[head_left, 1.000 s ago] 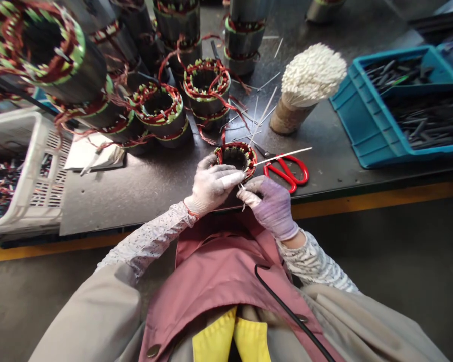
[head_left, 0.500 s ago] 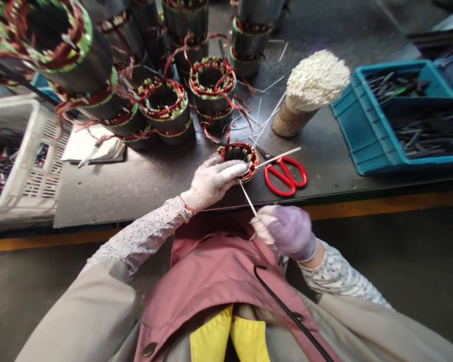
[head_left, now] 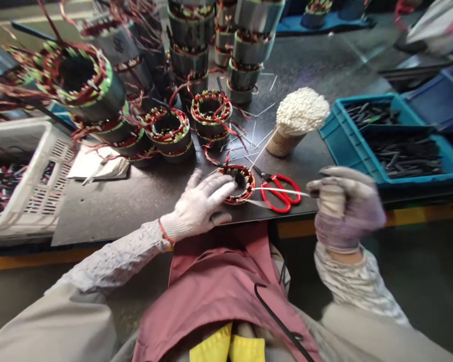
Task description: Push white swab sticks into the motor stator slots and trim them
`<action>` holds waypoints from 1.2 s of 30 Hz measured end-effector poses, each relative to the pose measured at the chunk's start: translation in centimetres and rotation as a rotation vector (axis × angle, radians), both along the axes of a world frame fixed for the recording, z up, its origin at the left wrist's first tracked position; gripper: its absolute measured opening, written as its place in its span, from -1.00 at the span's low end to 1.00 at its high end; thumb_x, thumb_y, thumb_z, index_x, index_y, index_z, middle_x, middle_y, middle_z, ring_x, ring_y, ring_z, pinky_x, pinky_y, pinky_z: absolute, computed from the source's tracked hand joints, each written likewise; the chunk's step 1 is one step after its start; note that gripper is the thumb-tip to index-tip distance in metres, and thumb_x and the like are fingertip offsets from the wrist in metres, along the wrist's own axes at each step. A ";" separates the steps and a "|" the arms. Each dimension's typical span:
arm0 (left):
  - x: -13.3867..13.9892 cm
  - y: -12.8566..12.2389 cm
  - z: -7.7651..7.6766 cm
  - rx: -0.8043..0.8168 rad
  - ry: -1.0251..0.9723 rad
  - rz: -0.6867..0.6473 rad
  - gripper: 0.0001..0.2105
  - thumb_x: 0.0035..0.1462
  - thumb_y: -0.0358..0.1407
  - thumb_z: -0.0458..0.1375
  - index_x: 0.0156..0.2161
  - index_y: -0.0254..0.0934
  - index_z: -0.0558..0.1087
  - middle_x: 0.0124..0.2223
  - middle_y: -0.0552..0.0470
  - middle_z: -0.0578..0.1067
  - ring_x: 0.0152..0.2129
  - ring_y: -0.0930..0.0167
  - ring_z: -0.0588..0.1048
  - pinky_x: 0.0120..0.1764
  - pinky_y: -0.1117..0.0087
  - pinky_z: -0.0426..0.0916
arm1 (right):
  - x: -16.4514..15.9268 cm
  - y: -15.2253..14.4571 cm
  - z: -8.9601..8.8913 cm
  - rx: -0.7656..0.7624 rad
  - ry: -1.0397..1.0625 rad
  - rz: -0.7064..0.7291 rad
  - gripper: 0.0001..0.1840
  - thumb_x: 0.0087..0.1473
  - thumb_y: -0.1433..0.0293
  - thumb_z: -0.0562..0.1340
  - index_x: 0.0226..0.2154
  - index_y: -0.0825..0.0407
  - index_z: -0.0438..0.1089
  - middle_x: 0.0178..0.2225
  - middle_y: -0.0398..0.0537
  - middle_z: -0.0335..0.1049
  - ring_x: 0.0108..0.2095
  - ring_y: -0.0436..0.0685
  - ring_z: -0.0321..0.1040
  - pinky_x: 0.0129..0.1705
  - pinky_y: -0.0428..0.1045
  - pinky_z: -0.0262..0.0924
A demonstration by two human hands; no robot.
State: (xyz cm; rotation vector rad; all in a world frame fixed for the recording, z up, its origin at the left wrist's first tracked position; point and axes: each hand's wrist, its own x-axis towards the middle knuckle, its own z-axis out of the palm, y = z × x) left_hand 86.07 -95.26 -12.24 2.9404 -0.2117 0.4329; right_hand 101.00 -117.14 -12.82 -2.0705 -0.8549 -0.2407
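Note:
Near the table's front edge lies a small motor stator (head_left: 252, 188) with red copper windings. My left hand (head_left: 196, 203), in a white glove, rests its outstretched fingers on the stator's left rim, thumb apart. From the right side of the stator a white cord (head_left: 279, 190) runs taut across to my right hand (head_left: 345, 208). That hand, in a stained purple-and-white glove, is closed in a pinch on the cord's end. A second pale strand, blurred, trails from the stator's lower right. Under the cord lie red-handled scissors (head_left: 281, 193), just right of the stator.
Stacked stators (head_left: 210, 118) fill the table's left and back. A thick bundle of white cords (head_left: 302, 113) stands in a brown holder. Black sleeve pieces fill a teal bin (head_left: 335, 136) at right. Left are a white crate (head_left: 38, 166) and folded paper (head_left: 98, 163). Loose white strands lie behind the stator.
My right hand has swung out to the right and up, stretching the cord over the scissors. My left hand stays at the stator, its fingers more spread. The view has shifted slightly.

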 end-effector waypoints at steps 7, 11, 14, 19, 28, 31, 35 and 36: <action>1.5 -0.7 -1.8 0.141 0.045 0.000 -0.64 0.18 -0.18 0.21 0.06 -0.23 0.46 -0.02 -0.17 0.56 0.09 0.12 0.40 0.17 -0.08 0.16 | 4.1 1.2 -1.2 -1.082 -0.022 0.043 -0.27 0.01 0.39 0.21 0.25 0.11 0.14 -0.04 0.29 0.43 -0.10 0.35 0.45 -0.15 0.15 0.32; 0.6 -1.4 -2.5 0.153 -0.025 0.035 -0.65 0.17 -0.18 0.23 0.04 -0.25 0.48 -0.04 -0.15 0.56 0.02 0.16 0.46 0.14 0.01 0.23 | 1.9 -0.2 -0.5 -1.237 0.053 0.036 -0.33 0.06 0.26 0.16 0.23 0.08 0.18 -0.27 0.15 0.52 -0.25 0.34 0.50 -0.25 0.12 0.32; -0.2 -1.6 -2.5 0.130 -0.017 0.059 -0.65 0.16 -0.18 0.23 0.03 -0.23 0.49 -0.03 -0.13 0.56 0.03 0.15 0.45 0.15 0.03 0.24 | -1.5 -3.0 -1.7 -0.921 -0.049 0.169 -0.45 0.10 0.30 0.11 0.14 0.09 0.29 -0.16 0.14 0.52 -0.17 0.25 0.49 -0.17 0.06 0.33; -0.2 -1.7 -2.4 0.091 0.001 0.078 -0.66 0.19 -0.18 0.20 0.04 -0.22 0.49 -0.01 -0.15 0.55 0.05 0.16 0.44 0.15 0.02 0.23 | -5.0 -2.5 -2.3 -0.656 -0.250 0.193 -0.49 0.08 0.26 0.17 0.08 0.09 0.36 -0.09 0.13 0.47 -0.12 0.22 0.44 -0.12 0.02 0.30; -0.2 -0.8 -2.6 0.088 -0.013 0.009 -0.65 0.19 -0.16 0.20 0.04 -0.23 0.49 -0.02 -0.13 0.57 0.04 0.17 0.45 0.16 0.02 0.23 | -3.4 -2.0 -1.6 -0.840 -0.235 0.161 -0.50 0.10 0.31 0.15 0.09 0.07 0.39 -0.12 0.08 0.54 -0.21 0.18 0.48 -0.25 -0.03 0.23; 0.0 -0.1 -2.6 0.078 0.008 -0.055 -0.65 0.21 -0.16 0.18 0.06 -0.21 0.47 -0.04 -0.11 0.57 0.05 0.21 0.45 0.19 0.02 0.19 | -2.8 -2.4 -1.5 -0.836 -0.264 0.042 -0.46 0.09 0.28 0.15 0.12 0.07 0.36 -0.11 0.12 0.52 -0.17 0.23 0.48 -0.28 -0.02 0.22; 0.2 0.7 -2.4 0.070 0.043 -0.079 -0.66 0.23 -0.15 0.15 0.07 -0.19 0.46 -0.01 -0.11 0.56 0.08 0.22 0.43 0.21 0.02 0.17 | -1.9 -1.5 -1.1 -0.879 -0.232 0.092 -0.47 0.08 0.30 0.16 0.11 0.07 0.36 -0.11 0.13 0.53 -0.17 0.23 0.48 -0.27 -0.01 0.24; 0.2 0.9 -2.2 0.069 0.051 -0.093 -0.66 0.24 -0.15 0.15 0.08 -0.18 0.45 0.00 -0.11 0.56 0.09 0.22 0.42 0.21 0.02 0.16 | -1.6 -1.3 -1.1 -0.887 -0.202 0.119 -0.48 0.07 0.30 0.16 0.10 0.06 0.37 -0.13 0.11 0.54 -0.20 0.22 0.49 -0.25 -0.01 0.25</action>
